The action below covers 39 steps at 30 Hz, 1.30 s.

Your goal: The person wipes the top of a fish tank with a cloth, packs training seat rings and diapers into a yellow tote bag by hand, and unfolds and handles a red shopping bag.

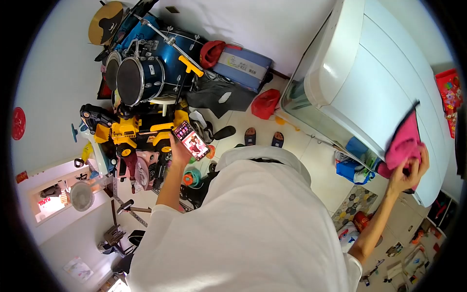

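Note:
My left hand (181, 152) is closed around a smartphone (192, 141), whose lit screen shows a picture and a row of icons. On the right, my right hand (408, 175) grips a bunched pink cloth (404, 145) with a dark edge. The cloth lies against the smooth white panel of a large appliance (374, 82); whether the fingers also touch the panel I cannot tell. Part of the cloth hangs over the panel's lower edge.
A blue drum set (138, 80) and yellow toy trucks (125, 132) crowd the left. A blue-grey box (243, 67) stands by the wall, with a red bag (265, 103) on the floor nearby. Blue bags (351, 168) sit below the appliance.

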Available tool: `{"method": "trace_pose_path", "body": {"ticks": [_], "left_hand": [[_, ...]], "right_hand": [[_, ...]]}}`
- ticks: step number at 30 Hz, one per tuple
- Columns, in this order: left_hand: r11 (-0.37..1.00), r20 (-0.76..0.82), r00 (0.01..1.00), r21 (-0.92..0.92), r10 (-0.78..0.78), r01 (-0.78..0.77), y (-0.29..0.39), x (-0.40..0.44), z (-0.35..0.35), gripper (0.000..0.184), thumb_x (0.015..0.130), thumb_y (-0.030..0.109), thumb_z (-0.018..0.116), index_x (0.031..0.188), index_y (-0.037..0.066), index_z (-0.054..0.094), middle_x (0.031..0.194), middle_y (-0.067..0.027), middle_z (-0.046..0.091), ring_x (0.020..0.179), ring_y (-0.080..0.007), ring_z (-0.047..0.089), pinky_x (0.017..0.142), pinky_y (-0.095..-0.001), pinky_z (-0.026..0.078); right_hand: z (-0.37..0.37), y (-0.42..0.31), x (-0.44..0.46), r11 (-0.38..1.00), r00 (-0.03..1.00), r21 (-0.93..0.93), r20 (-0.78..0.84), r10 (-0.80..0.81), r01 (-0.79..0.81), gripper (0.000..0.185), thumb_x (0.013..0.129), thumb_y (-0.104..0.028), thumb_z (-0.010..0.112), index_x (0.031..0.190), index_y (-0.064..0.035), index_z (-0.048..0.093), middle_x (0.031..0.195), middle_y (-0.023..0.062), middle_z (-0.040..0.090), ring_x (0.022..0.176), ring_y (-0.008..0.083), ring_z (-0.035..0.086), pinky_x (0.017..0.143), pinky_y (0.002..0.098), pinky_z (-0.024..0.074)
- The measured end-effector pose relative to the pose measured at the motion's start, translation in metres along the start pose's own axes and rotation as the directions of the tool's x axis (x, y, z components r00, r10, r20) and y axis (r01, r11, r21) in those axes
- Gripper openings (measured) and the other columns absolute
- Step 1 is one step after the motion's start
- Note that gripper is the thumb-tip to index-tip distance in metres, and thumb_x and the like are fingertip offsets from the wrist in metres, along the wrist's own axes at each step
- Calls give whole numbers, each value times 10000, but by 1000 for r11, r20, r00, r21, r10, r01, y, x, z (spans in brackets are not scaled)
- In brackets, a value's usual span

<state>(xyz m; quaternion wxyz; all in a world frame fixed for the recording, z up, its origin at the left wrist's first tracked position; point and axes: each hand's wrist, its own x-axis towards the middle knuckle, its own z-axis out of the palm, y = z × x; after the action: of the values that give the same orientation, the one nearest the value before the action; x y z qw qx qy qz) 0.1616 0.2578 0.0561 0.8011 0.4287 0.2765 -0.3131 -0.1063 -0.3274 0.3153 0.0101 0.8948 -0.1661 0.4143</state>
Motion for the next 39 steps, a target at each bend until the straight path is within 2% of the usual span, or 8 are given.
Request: {"method": "trace_pose_path", "body": {"ticks": [4, 7, 12, 15, 20, 27, 31, 39], "left_hand": [[999, 8, 999, 35, 41, -41, 30, 8, -5, 968, 760, 799, 405, 1364, 43, 385, 1366, -121, 461, 1262, -307, 422, 1073, -481, 279], [999, -20, 999, 43, 30, -29, 49, 10, 2, 901, 787, 755, 438, 1334, 40, 417, 1339, -122, 487, 1221, -308, 467, 1048, -483, 323], [994, -58, 996, 84, 72, -67, 63, 11, 9, 633, 845, 583, 540, 1200, 60, 503, 1200, -115, 581, 1125, -300, 543, 983, -494, 396], [992, -91, 992, 102, 90, -80, 65, 9, 13, 664, 870, 574, 491, 1267, 42, 490, 1235, -117, 566, 1124, -291, 551, 989, -467, 410], [989, -88, 990, 105, 112, -103, 63, 12, 3, 636, 868, 541, 518, 1263, 44, 484, 1226, -131, 567, 1126, -300, 550, 975, -486, 420], [989, -95, 989, 112, 111, -100, 55, 11, 13, 648, 876, 544, 513, 1279, 41, 449, 1243, -141, 550, 1136, -309, 544, 971, -500, 423], [987, -69, 989, 98, 131, -124, 45, 2, 21, 631, 881, 545, 505, 1262, 44, 464, 1240, -131, 556, 1134, -295, 548, 980, -474, 418], [986, -85, 986, 93, 143, -135, 12, -30, 34, 663, 884, 588, 463, 1279, 56, 457, 1244, -110, 559, 1134, -276, 549, 986, -432, 412]], "right_hand": [[47, -77, 43, 971, 995, 218, -4, 102, -98, 187, 749, 5, 671, 879, -9, 538, 1116, 157, 593, 1063, 320, 542, 880, 365, 418], [69, -115, 73, 995, 993, 42, 70, -95, 92, 431, 755, -113, 675, 1178, -125, 599, 1098, 81, 598, 1053, 301, 539, 888, 395, 394], [78, -131, 78, 991, 977, -8, 170, -127, 131, 355, 760, -50, 644, 1098, -159, 656, 1159, 33, 569, 1106, 268, 515, 920, 375, 384], [55, -115, 65, 988, 956, 2, 253, -149, 154, 358, 750, -42, 640, 1094, -142, 650, 1168, 48, 566, 1126, 276, 509, 930, 386, 379], [7, -35, 17, 994, 977, -83, 208, -52, 70, 316, 780, -24, 578, 1091, -12, 628, 1200, 152, 549, 1167, 332, 483, 992, 422, 363], [-31, 69, -12, 952, 983, -257, 43, 180, -163, 311, 916, -127, 520, 1209, -34, 568, 1228, 132, 552, 1135, 288, 504, 985, 373, 368], [-7, 43, 14, 933, 986, -347, 92, 136, -96, 291, 918, -161, 520, 1179, -64, 604, 1195, 136, 571, 1089, 305, 525, 954, 391, 390], [52, -85, 72, 979, 969, -137, 217, -116, 148, 288, 837, -136, 599, 1120, -169, 637, 1164, 44, 561, 1114, 261, 496, 907, 389, 365]]}}
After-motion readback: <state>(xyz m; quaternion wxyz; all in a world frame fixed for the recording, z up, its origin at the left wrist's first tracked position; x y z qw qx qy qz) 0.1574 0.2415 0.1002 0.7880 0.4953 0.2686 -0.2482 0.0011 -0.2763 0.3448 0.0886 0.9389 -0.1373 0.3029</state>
